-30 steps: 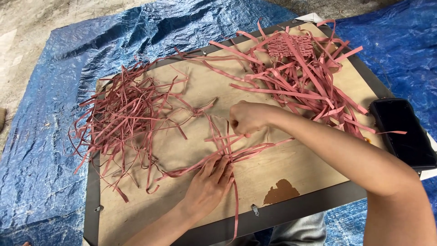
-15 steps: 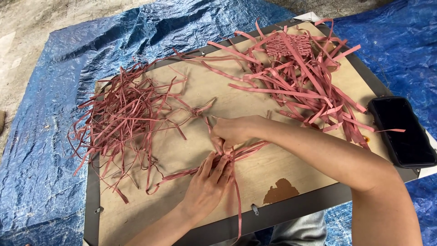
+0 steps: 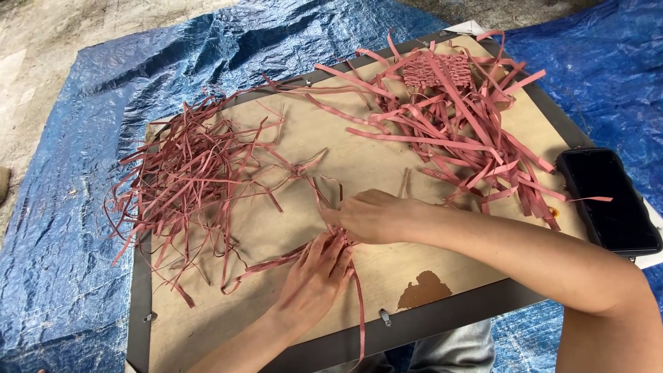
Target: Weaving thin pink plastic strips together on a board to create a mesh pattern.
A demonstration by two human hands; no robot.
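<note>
A few pink strips (image 3: 276, 262) lie gathered near the middle of the wooden board (image 3: 359, 155), a little toward six o'clock, and both hands meet on them. The left hand (image 3: 314, 276) comes in from six o'clock and lies flat, palm down, fingers pressed together on the strips, pinning them to the board rather than closing round them. The right hand (image 3: 373, 215) reaches across from four o'clock; its fingers curl in over the same strips just beside the left fingertips, but whether that grip is clamped on a strip or merely resting cannot be told, since the fingertips are hidden under the hand. From the pinned spot one strip trails toward six o'clock and hangs past the board's edge; others run out toward nine o'clock.

At nine to ten o'clock of the hands sprawls a loose tangle of strips (image 3: 190, 176), spilling over the board's edge. At one o'clock lies a second heap (image 3: 469, 138), flatter and wider in its strips, and at its far end sits a small woven patch (image 3: 436, 71) of the same pink material.

A dark stain (image 3: 423, 290) marks the board at five o'clock of the hands. Off the board at three o'clock rests a black phone (image 3: 608, 200), screen dark. A blue tarp (image 3: 83, 138) lies under everything.
</note>
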